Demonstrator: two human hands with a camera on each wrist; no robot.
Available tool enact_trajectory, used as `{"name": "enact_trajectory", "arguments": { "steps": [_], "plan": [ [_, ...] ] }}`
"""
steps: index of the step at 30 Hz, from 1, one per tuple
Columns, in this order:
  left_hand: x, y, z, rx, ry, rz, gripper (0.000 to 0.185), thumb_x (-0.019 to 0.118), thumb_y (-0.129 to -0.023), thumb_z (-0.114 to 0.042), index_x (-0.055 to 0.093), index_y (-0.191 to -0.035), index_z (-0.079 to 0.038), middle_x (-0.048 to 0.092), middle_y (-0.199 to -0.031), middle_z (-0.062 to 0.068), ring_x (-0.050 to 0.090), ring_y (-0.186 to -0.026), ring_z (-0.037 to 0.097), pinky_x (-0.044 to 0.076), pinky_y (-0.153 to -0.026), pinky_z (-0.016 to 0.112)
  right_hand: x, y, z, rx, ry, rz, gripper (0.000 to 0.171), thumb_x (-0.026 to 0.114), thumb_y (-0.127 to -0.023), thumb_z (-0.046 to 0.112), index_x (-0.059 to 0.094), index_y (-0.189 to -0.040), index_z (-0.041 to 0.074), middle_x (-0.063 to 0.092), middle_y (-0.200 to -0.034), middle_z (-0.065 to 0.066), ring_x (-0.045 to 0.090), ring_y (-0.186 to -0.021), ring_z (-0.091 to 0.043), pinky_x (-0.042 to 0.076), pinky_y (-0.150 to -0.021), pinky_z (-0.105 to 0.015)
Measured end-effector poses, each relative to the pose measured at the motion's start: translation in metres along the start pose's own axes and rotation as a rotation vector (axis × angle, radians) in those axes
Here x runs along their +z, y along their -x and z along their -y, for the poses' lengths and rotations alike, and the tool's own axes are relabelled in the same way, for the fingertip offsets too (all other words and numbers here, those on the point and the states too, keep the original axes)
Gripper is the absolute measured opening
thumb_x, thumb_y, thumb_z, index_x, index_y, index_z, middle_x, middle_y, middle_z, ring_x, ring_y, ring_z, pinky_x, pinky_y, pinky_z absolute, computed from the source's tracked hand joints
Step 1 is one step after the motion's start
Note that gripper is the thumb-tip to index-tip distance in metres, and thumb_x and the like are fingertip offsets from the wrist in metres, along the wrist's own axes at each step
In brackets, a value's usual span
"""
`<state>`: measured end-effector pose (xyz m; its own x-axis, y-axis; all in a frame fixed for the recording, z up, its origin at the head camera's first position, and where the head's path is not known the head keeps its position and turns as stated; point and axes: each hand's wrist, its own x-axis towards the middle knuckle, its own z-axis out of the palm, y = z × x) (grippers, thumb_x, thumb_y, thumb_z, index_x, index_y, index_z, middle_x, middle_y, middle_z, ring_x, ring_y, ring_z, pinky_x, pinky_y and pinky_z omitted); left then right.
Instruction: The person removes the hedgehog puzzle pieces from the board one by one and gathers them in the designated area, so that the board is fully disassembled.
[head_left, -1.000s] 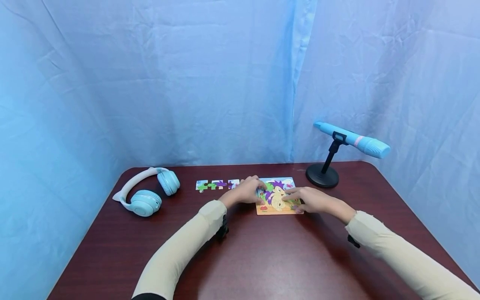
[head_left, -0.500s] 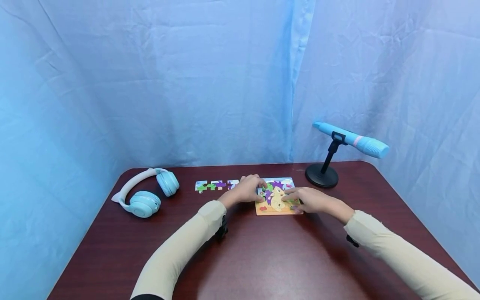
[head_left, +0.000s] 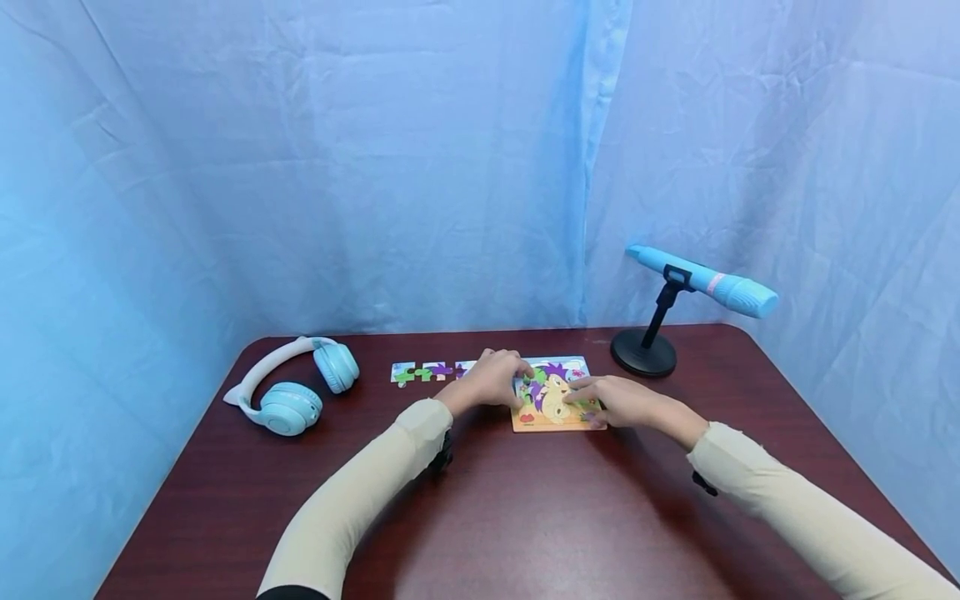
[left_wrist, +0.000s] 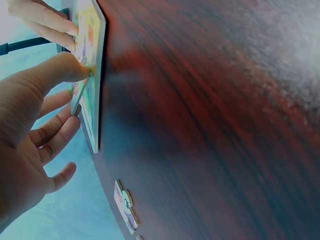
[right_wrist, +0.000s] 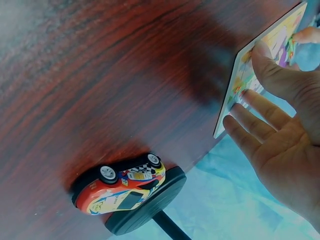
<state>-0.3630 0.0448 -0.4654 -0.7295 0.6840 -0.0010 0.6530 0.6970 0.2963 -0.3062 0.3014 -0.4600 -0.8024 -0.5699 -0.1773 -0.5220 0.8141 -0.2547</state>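
A jigsaw puzzle board (head_left: 558, 422) with a colourful cartoon picture lies flat toward the back of the table. Over its left part my left hand (head_left: 493, 380) pinches a puzzle piece (left_wrist: 78, 95) between thumb and fingers, the piece tilted against the board in the left wrist view. My right hand (head_left: 626, 400) lies over the board's right part, thumb and fingertips touching its surface with the fingers fairly straight. Loose puzzle pieces (head_left: 402, 372) sit in a row left of the board, the nearest partly hidden behind my left hand.
Cat-ear headphones (head_left: 288, 407) rest at the table's left. At the back right a blue microphone (head_left: 731, 292) sits on a black stand (head_left: 645, 354). Beside that base, the right wrist view shows a toy car (right_wrist: 125, 187). A blue curtain (head_left: 375, 167) hangs behind the table (head_left: 555, 517).
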Motion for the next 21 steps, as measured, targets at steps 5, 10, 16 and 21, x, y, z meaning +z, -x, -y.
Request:
{"name": "enact_trajectory", "arguments": {
  "steps": [5, 10, 16, 21],
  "plan": [
    [0.002, 0.002, 0.001, 0.024, -0.053, -0.024, 0.053, 0.085, -0.079, -0.036, 0.073, -0.126, -0.018, 0.07, -0.118, 0.0, 0.06, -0.112, 0.017, 0.04, -0.107, 0.045, 0.0, 0.001, 0.0, 0.01, -0.004, 0.004, 0.049, 0.074, -0.09, 0.005, 0.067, -0.137, 0.016, 0.059, -0.146, -0.016, 0.052, -0.138, -0.039, 0.048, -0.106, -0.053],
    [0.003, 0.004, 0.001, 0.034, -0.11, -0.05, 0.054, 0.084, -0.079, -0.04, 0.073, -0.128, -0.02, 0.07, -0.121, 0.0, 0.059, -0.115, 0.018, 0.04, -0.109, 0.045, -0.001, 0.001, 0.001, -0.003, -0.008, -0.003, 0.049, 0.073, -0.09, 0.003, 0.067, -0.137, 0.015, 0.058, -0.146, -0.018, 0.053, -0.137, -0.04, 0.048, -0.106, -0.054],
    [0.005, 0.008, 0.001, 0.03, -0.144, -0.094, 0.056, 0.083, -0.077, -0.041, 0.072, -0.129, -0.022, 0.069, -0.123, -0.001, 0.057, -0.116, 0.018, 0.038, -0.111, 0.046, -0.001, 0.002, 0.003, 0.003, -0.008, -0.008, 0.048, 0.073, -0.09, 0.004, 0.068, -0.136, 0.016, 0.058, -0.145, -0.018, 0.053, -0.136, -0.041, 0.048, -0.105, -0.055],
    [0.003, 0.015, 0.004, 0.054, -0.145, -0.146, 0.052, 0.08, -0.079, -0.039, 0.073, -0.128, -0.021, 0.07, -0.122, -0.002, 0.055, -0.111, 0.018, 0.039, -0.109, 0.046, -0.001, 0.003, 0.003, -0.004, -0.011, -0.013, 0.048, 0.073, -0.091, 0.004, 0.067, -0.137, 0.014, 0.057, -0.146, -0.019, 0.052, -0.137, -0.041, 0.048, -0.105, -0.055]
  ]
}}
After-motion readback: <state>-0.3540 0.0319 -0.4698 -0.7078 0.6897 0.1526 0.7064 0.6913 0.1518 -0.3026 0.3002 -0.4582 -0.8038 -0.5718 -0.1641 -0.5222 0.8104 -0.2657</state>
